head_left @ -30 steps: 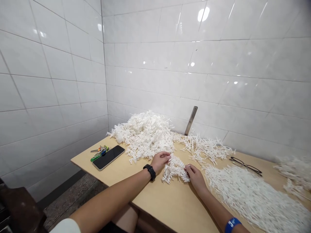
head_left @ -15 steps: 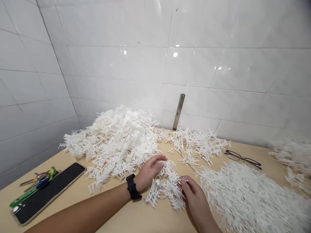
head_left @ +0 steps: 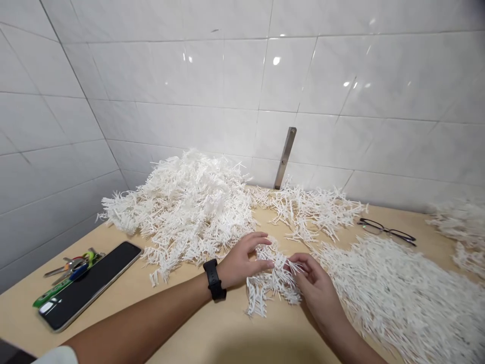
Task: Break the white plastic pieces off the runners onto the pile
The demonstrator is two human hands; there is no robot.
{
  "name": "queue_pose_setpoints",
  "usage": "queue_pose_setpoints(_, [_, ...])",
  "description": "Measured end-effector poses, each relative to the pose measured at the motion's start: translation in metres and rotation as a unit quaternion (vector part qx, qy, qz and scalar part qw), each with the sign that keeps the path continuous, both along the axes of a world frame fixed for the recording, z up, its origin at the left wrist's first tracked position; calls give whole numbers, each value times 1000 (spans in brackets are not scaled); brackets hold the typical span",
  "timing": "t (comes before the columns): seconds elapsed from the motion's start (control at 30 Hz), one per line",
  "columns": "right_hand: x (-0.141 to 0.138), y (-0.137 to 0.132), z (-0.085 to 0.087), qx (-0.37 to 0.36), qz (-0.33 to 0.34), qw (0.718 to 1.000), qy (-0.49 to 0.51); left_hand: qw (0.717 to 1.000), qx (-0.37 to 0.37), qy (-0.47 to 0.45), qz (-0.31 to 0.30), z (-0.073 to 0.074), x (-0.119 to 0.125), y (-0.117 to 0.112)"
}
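A small clump of white plastic sprue pieces lies on the wooden table between my hands. My left hand, with a black watch on its wrist, rests on the clump's left side, its fingers curled over the pieces. On the clump's right side my right hand pinches some of the pieces with its fingertips. A big heap of the same white pieces rises behind my left hand. A flatter spread of loose white sticks lies to the right of my right hand.
A black phone lies at the left with keys and a green tag beside it. Glasses rest near the tiled back wall. A metal bracket stands against the wall. More white pieces lie behind the clump.
The view has swung left and dipped toward the table. Both hands have closed in on the small clump, and my right fingers now pinch its pieces.
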State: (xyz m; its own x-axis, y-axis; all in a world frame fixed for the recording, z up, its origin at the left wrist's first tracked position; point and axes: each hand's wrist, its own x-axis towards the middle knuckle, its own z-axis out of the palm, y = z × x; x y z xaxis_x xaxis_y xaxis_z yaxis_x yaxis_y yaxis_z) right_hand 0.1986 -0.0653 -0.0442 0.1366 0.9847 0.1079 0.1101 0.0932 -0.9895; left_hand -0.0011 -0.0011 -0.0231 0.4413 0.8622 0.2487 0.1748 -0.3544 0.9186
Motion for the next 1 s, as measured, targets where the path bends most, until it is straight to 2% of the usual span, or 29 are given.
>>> queue_pose_setpoints(0.23, [-2, -7, 8, 1, 42, 995, -89, 974, 196, 99, -59, 6, 3, -5])
queue_pose_setpoints(0.33, [-2, -9, 10, -2, 47, 994, -102, 966, 226, 112, -61, 10, 3, -7])
queue_pose_setpoints(0.43, [-4, -11, 14, -8, 66, 993, -99, 964, 224, 121, -81, 12, 3, -11])
queue_pose_setpoints(0.57, [-7, -12, 20, -9, 81, 995, -62, 974, 177, 117, -84, 12, 6, -17])
queue_pose_setpoints(0.77, [-7, -11, 20, -33, 98, 994, -47, 999, 16, 17, -49, 11, 8, -18])
queue_pose_setpoints(0.87, [-6, -12, 17, -48, 124, 989, -70, 997, -51, -32, -38, 11, 10, -17])
queue_pose_setpoints(1.0, [-5, -14, 12, -48, 140, 983, -106, 984, -141, -96, -57, 9, 11, -15])
